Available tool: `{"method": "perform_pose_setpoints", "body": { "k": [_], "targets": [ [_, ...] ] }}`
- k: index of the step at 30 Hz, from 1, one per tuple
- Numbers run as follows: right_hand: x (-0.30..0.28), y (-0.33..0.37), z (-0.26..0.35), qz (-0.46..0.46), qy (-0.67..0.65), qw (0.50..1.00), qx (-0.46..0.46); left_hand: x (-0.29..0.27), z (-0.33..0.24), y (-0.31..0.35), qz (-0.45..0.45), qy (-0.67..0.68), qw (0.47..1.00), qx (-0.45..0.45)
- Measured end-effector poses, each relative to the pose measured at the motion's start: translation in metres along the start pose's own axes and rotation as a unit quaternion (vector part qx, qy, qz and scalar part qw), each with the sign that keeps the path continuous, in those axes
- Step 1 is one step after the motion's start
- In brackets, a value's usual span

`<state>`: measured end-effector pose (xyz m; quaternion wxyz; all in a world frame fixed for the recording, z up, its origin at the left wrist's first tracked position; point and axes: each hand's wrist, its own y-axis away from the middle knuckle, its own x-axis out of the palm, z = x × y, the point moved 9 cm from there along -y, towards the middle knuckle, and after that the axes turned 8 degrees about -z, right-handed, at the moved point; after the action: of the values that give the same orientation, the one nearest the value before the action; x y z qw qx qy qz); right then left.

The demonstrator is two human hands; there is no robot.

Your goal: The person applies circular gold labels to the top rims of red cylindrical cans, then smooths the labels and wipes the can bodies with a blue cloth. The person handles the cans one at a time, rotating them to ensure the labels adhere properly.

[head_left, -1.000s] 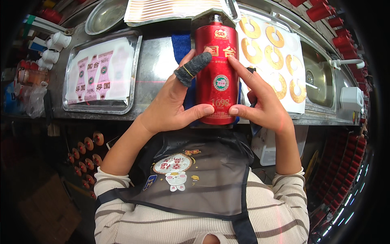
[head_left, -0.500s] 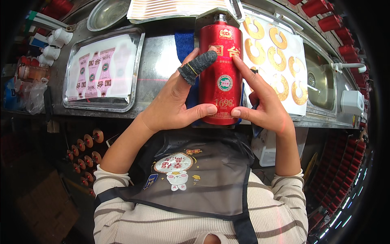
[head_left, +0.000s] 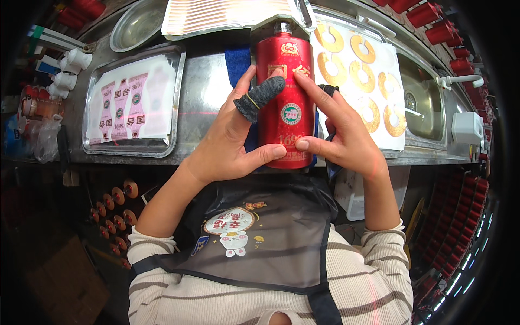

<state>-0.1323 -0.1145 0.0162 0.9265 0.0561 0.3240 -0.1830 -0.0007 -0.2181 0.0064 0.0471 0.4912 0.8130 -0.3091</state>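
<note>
A glossy red bottle [head_left: 300, 127] with gold lettering and a round green-and-white emblem lies lengthwise in front of me, its clear-capped neck pointing away. My left hand [head_left: 227, 130] holds its left side, the thumb low on the front. A dark grey knitted finger cover [head_left: 260, 97] on that hand crosses the upper front. On the opposite side my right hand [head_left: 346, 127] holds the bottle, thumb low and index fingertip on the gold lettering. A black cover sits on another right finger, partly hidden. Beneath the bottle shows a blue cloth [head_left: 236, 65].
On the left, a metal tray [head_left: 173, 127] holds pink printed decal sheets [head_left: 122, 105]. A white sheet [head_left: 368, 138] with gold C-shaped decals lies right, before a sink [head_left: 428, 114] and faucet [head_left: 463, 81]. Striped sheets [head_left: 227, 16] and a metal bowl [head_left: 138, 27] stand behind.
The view has shifted slightly, so the bottle and bench appear farther left. My right index fingertip has slid a little inward over the bottle's front. Both hands stay on the bottle.
</note>
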Motion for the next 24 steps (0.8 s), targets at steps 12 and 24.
{"method": "perform_pose_setpoints", "body": {
  "k": [12,24],
  "targets": [
    [-0.009,-0.008,0.013,-0.022,0.045,0.998,-0.024,0.001,-0.007,-0.004,0.01,-0.063,0.998,-0.016],
    [-0.001,-0.007,0.002,0.032,0.055,0.998,0.016,-0.001,-0.007,-0.005,0.016,-0.035,0.998,-0.056]
  ]
}}
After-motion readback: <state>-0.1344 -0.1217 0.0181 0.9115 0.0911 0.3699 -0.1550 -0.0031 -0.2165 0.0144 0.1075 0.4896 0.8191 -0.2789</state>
